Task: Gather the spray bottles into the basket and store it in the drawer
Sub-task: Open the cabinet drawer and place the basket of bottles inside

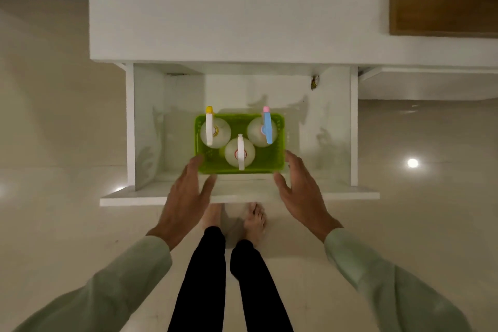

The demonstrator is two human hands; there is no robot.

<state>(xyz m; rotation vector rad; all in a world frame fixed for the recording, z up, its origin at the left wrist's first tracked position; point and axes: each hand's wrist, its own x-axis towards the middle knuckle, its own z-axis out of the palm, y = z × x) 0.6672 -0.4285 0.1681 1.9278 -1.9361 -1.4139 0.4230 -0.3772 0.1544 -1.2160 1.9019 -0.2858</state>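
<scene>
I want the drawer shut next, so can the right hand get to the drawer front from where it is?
Probably yes: the right hand is open, holds nothing, and hovers right above the drawer front.

Rear of drawer point(130, 127) hidden beneath white counter point(231, 8). Bottle bodies below their shoulders concealed inside green basket point(269, 164). Small brownish thing point(314, 82) at drawer's back right corner too small to identify. Fingertips of left hand point(186, 197) and right hand point(301, 191) slightly blurred at basket's near corners; contact not discernible. Both sleeves cut off by bottom edge. Wooden panel point(442, 8) cropped at upper right.
</scene>
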